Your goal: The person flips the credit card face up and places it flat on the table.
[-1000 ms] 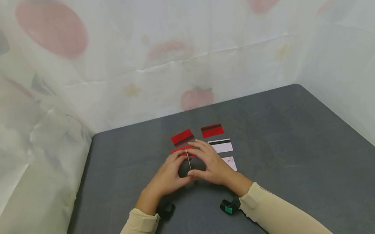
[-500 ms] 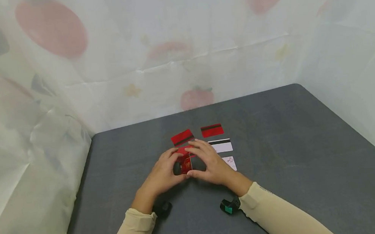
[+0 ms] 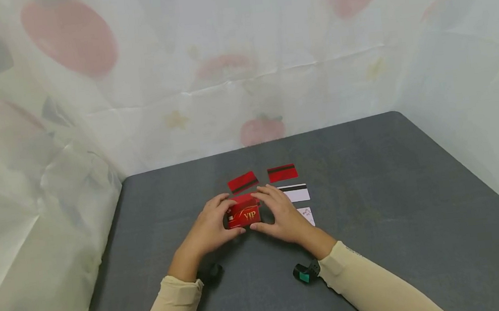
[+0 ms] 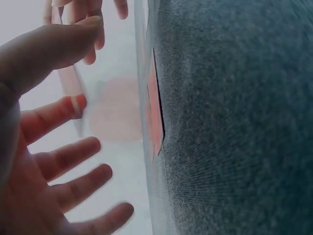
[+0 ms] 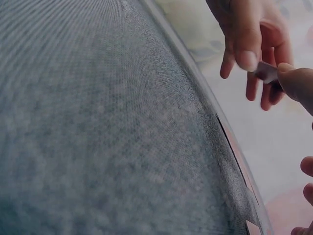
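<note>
A red VIP card [image 3: 243, 217] with gold lettering is held up between both hands, its printed face toward the head camera. My left hand [image 3: 210, 230] pinches its left end, index finger at the top edge and thumb at the bottom. At the right end, the index finger and thumb of my right hand [image 3: 287, 218] grip the card the same way. Seen from the right wrist, a dark sliver of the card [image 5: 266, 72] shows between the two thumbs. Directly behind it on the table lies another red card [image 3: 245, 196], partly covered.
Beyond the hands, two red cards with black stripes [image 3: 243, 182] lie on the dark grey table [image 3: 351, 165]. A white striped card [image 3: 298, 193] and a white patterned card [image 3: 307, 215] lie beside the right hand. A printed curtain [image 3: 315, 87] hangs behind the table.
The VIP card has turned from edge-on to face the head camera. My left hand has shifted left and slightly up with the card's left end; my right hand has barely moved.
</note>
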A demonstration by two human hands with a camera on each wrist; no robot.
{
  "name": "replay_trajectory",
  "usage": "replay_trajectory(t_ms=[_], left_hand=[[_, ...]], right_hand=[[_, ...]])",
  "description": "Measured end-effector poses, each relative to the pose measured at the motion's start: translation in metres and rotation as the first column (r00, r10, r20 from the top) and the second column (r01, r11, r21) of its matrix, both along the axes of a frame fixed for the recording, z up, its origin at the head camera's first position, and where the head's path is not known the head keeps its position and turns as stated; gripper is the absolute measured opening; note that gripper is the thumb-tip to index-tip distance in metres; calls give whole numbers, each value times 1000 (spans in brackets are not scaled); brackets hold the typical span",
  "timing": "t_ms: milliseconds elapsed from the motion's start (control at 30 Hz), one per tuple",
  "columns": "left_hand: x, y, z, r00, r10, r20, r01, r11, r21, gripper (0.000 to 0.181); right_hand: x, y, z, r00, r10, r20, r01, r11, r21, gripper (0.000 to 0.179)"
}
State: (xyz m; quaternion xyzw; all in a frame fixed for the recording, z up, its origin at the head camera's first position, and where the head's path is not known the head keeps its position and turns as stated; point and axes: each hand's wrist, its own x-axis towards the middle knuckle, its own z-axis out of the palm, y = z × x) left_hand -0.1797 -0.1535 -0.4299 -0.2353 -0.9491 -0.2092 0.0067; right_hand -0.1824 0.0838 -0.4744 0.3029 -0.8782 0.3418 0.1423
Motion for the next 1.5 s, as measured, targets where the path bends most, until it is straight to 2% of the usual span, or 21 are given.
replay_trajectory(t_ms=[233, 467, 600, 1267, 1500], left_hand=[[0, 0, -6, 997, 36, 75, -29, 995, -97, 64], [0, 0, -8, 988, 55, 141, -33, 987, -157, 66], [0, 0, -8, 981, 68, 180, -38, 985, -169, 66], [0, 0, -13, 973, 89, 212, -56, 986, -155, 62], [-1, 0, -14, 971, 96, 220, -63, 987, -150, 62]], right_hand=[[1, -1, -1, 999, 25, 40, -27, 998, 48, 66], [1, 0, 0, 983, -15, 184, -17, 986, 168, 64], [1, 1, 1, 972, -39, 230, -16, 972, 234, 67], [1, 3, -3, 963, -67, 260, -8, 961, 275, 66], [0, 3, -6, 966, -71, 247, -2, 959, 283, 65]])
